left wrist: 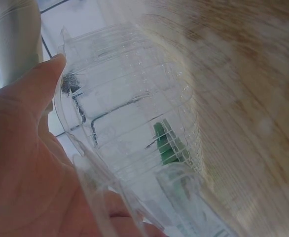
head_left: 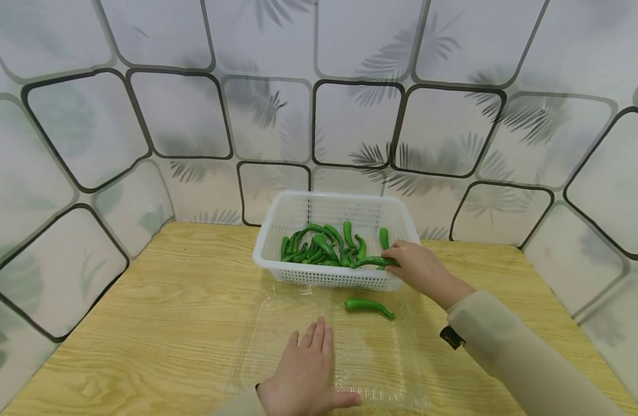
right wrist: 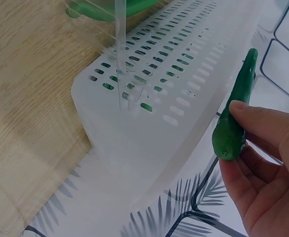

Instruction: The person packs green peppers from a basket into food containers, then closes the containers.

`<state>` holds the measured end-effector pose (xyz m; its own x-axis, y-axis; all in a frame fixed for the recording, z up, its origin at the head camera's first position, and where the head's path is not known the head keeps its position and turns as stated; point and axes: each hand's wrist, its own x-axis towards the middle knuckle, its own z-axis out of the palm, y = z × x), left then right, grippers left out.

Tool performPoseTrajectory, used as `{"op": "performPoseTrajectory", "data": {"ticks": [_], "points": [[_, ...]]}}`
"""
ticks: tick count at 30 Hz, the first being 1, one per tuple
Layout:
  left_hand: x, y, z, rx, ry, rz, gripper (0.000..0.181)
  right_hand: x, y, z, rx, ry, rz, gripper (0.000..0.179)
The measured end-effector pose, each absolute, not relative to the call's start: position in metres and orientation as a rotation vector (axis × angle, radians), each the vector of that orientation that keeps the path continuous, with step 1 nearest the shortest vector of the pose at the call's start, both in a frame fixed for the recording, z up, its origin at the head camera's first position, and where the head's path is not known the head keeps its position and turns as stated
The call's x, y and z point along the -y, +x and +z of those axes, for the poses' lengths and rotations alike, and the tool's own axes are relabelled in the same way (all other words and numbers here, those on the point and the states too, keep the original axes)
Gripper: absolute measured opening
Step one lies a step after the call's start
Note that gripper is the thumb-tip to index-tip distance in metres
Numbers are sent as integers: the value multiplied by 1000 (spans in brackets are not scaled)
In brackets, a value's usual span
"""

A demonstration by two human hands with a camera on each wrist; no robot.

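My right hand pinches a green chili pepper between thumb and fingers, over the near right rim of a white perforated basket. Inside the basket lies a heap of green chili peppers, mostly on its left side. My left hand, fingers straight and thumb spread, rests on the middle of an opened clear plastic box. In the left wrist view the thumb lies against the rim of that box. One green chili pepper lies in the box's right half, close to the basket.
The basket stands at the back of a wood-grain table, close to the patterned backdrop. That backdrop also rises along both sides. The clear box lies directly in front of the basket. A black band sits by the right sleeve.
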<state>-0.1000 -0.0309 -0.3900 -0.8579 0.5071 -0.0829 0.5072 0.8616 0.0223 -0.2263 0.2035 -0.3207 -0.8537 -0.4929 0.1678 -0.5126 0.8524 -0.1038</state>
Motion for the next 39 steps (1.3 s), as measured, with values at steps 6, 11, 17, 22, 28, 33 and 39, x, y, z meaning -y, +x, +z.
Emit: {"op": "performPoseTrajectory", "data": {"ticks": [6,11,17,22,28,33,39], "points": [[31,-100,-390,-2962,803,20,115,-203,-223,-320,2884,781,203,25],[31,-99,-389,-2961,798,32,115,-202,-221,-320,2882,784,187,24],[31,-99,-390,-2974,815,24,115,-201,-218,-319,2892,771,174,24],[32,-100,-389,-2960,809,57,115,-199,-216,-318,2905,756,170,25],[33,-100,-389,-2951,809,57,115,-197,-211,-317,2886,772,167,23],[33,-99,-389,-2957,820,59,114,-196,-209,-317,2873,800,166,19],[33,-100,-389,-2945,823,55,114,-194,-206,-319,2885,785,173,21]]}}
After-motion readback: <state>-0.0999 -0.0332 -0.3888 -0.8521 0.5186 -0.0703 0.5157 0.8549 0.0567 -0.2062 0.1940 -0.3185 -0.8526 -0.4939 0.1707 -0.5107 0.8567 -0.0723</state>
